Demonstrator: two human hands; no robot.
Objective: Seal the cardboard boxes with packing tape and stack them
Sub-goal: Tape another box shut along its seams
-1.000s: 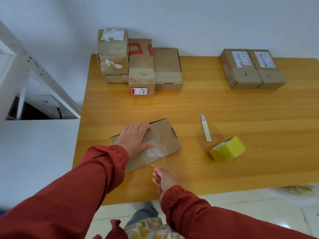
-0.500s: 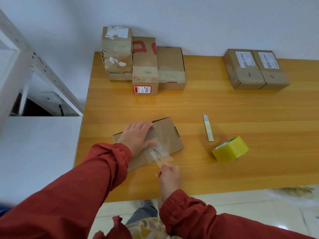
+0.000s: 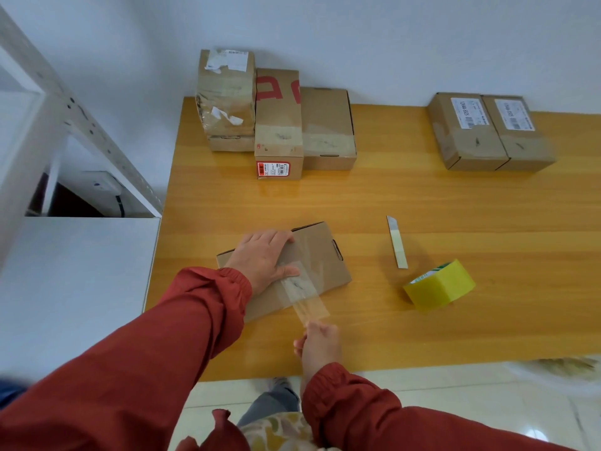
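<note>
Pinching the near end of a clear tape strip (image 3: 308,308) between thumb and fingers, the right hand (image 3: 320,345) is close to the front edge of the wooden table (image 3: 422,336) and holds the strip stretched toward the person. The far part of the strip lies on top of the cardboard box (image 3: 320,258), which sits flat on the table just behind this hand, a little turned. The left hand (image 3: 261,257) rests on the box with straight fingers and grasps nothing; its thumb presses on the strip where it crosses the lid. I judge that the step in hand is the sealing of this box, and that the free end is not yet stuck down. The next move, I think, calls for bringing this end down over the near edge and rubbing it onto the front wall, while the left hand stops the box from sliding. To the right lie a yellow tape roll (image 3: 439,284) and, just behind it, a small cutter (image 3: 396,242). At the far edge, against the wall, a group of taped boxes (image 3: 278,125) stands on the left, one of them on top of a lower box. Two labelled boxes (image 3: 468,135) stand side by side on the right. Most of the stacking seems not yet done.
</note>
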